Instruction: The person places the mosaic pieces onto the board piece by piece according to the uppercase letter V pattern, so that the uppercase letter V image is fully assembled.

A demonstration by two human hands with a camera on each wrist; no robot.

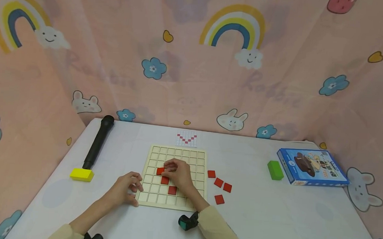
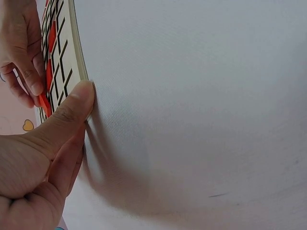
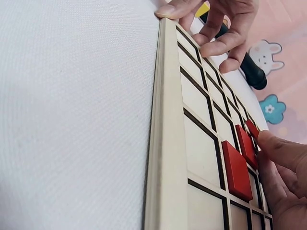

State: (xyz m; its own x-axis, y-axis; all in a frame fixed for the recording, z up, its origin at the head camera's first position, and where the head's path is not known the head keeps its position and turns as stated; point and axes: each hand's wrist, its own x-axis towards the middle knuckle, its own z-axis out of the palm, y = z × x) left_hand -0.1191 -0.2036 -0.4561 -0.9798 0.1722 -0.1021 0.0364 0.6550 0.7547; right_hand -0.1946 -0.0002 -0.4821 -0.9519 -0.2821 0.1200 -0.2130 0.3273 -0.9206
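Observation:
A pale wooden grid board (image 1: pixel 198 164) lies on the white table. Red tiles (image 1: pixel 172 190) sit in a diagonal on it, seen close in the right wrist view as red tiles (image 3: pixel 236 170). My right hand (image 1: pixel 177 173) reaches over the board's middle and pinches the upper-left red tile (image 3: pixel 252 128) with its fingertips (image 3: pixel 268 142). My left hand (image 1: pixel 128 187) grips the board's near left corner. Its thumb (image 2: pixel 72 103) presses against the board's edge (image 2: pixel 76 43), and its fingers (image 3: pixel 220 40) curl on top. Several loose red tiles (image 1: pixel 218 182) lie right of the board.
A pattern card (image 1: pixel 186 138) lies behind the board. A black microphone (image 1: pixel 98 142) and a yellow block (image 1: pixel 81 174) are at the left. A green block (image 1: pixel 275 170) and a blue box (image 1: pixel 312 167) are at the right. Pink patterned cloth walls surround the table.

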